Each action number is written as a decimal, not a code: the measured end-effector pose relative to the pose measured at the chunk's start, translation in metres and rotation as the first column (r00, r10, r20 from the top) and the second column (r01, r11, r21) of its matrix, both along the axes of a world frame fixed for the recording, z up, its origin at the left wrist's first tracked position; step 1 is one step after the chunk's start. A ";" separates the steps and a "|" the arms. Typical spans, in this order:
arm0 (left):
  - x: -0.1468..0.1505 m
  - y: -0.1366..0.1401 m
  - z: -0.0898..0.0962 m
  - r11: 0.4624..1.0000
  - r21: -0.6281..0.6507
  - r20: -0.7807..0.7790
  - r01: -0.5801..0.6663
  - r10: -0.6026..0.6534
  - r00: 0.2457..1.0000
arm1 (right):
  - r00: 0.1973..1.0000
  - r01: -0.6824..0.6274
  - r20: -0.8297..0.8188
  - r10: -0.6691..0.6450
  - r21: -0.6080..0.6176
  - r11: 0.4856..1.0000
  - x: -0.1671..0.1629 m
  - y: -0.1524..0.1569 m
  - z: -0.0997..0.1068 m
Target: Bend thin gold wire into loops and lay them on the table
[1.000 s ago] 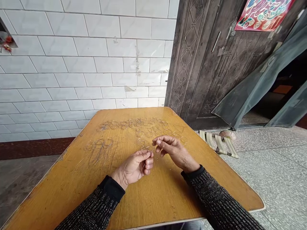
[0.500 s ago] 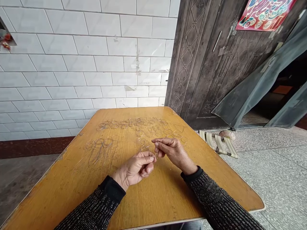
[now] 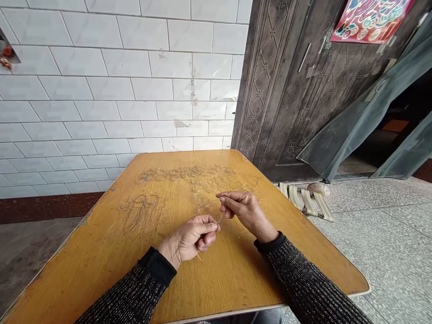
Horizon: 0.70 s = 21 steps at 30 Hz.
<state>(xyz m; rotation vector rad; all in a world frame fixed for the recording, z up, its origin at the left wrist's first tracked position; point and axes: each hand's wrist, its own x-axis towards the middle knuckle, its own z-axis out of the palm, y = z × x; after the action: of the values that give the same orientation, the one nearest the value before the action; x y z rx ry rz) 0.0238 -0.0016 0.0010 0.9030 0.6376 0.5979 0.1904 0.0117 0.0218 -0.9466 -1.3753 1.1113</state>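
Thumb and fingers of my left hand pinch a thin wire over the middle of the wooden table. A loose end of wire pokes out below that palm. Up and to the right, my right hand is pinched on the same wire, which spans the short gap between the hands. Just beyond my fingers lie bent pieces of wire. Left of them rests a group of wire loops with long tails. Rows of looped wire spread across the far part of the table.
A white tiled wall stands behind the table. To the right are a dark carved door and a grey-green curtain. A low stool with striped webbing sits on the speckled floor beside the table's right edge.
My right hand has risen slightly away from the left, and its fingers have closed more tightly. More wire shows between the hands, while the left hand stays almost in place.
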 end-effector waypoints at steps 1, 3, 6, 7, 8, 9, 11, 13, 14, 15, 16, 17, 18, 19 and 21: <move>0.000 0.000 0.000 1.000 -0.006 0.006 -0.001 0.001 1.000 | 1.000 0.000 -0.003 0.000 -0.001 1.000 0.000 0.001 0.000; 0.000 0.000 0.001 1.000 -0.026 0.035 0.001 0.000 0.999 | 0.999 0.020 -0.025 -0.020 0.002 1.000 0.003 0.002 0.000; -0.001 -0.001 0.003 0.999 -0.044 0.094 0.012 -0.008 0.995 | 0.995 0.072 -0.069 -0.071 0.018 0.997 0.007 0.004 0.003; -0.001 -0.001 0.003 0.999 -0.039 0.111 0.015 -0.010 0.994 | 0.993 0.085 -0.080 -0.083 0.024 0.996 0.008 0.004 0.004; -0.001 -0.001 0.004 0.999 -0.032 0.128 0.015 -0.011 0.992 | 0.992 0.094 -0.089 -0.091 0.030 0.995 0.009 0.005 0.005; -0.001 -0.001 0.004 1.000 -0.022 0.145 0.013 -0.010 0.989 | 0.991 0.099 -0.095 -0.096 0.034 0.994 0.009 0.004 0.006; -0.001 -0.001 0.004 1.000 -0.005 0.167 0.013 -0.012 0.986 | 0.990 0.101 -0.100 -0.097 0.038 0.994 0.009 0.004 0.007; -0.001 -0.002 0.004 1.000 0.001 0.156 0.017 -0.017 0.988 | 0.991 0.093 -0.098 -0.089 0.036 0.995 0.008 0.003 0.006; -0.001 -0.002 0.003 1.000 -0.002 0.140 0.016 -0.015 0.990 | 0.992 0.087 -0.094 -0.083 0.035 0.996 0.008 0.003 0.006; -0.001 -0.002 0.003 1.000 -0.010 0.120 0.013 -0.012 0.993 | 0.993 0.080 -0.090 -0.077 0.034 0.996 0.008 0.004 0.005; 0.000 -0.002 0.003 1.000 -0.019 0.100 0.009 -0.007 0.995 | 0.994 0.075 -0.086 -0.072 0.033 0.997 0.008 0.004 0.004; 0.000 -0.002 0.003 1.000 -0.028 0.085 0.005 -0.002 0.996 | 0.994 0.073 -0.083 -0.070 0.030 0.997 0.008 0.004 0.004; 0.000 -0.002 0.003 0.999 -0.035 0.076 0.002 0.001 0.997 | 0.994 0.074 -0.080 -0.072 0.028 0.997 0.008 0.005 0.003; -0.001 -0.002 0.003 0.999 -0.038 0.075 0.002 0.001 0.997 | 0.994 0.078 -0.080 -0.076 0.025 0.997 0.009 0.005 0.003; -0.002 -0.003 0.004 0.999 -0.036 0.097 0.009 -0.006 0.995 | 0.992 0.095 -0.089 -0.093 0.020 0.995 0.010 0.006 0.004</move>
<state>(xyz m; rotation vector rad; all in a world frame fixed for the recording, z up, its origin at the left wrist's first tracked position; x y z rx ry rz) 0.0222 -0.0042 0.0051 0.8372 0.5558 0.6182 0.2007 0.0175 0.0258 -0.9247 -1.2572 1.0511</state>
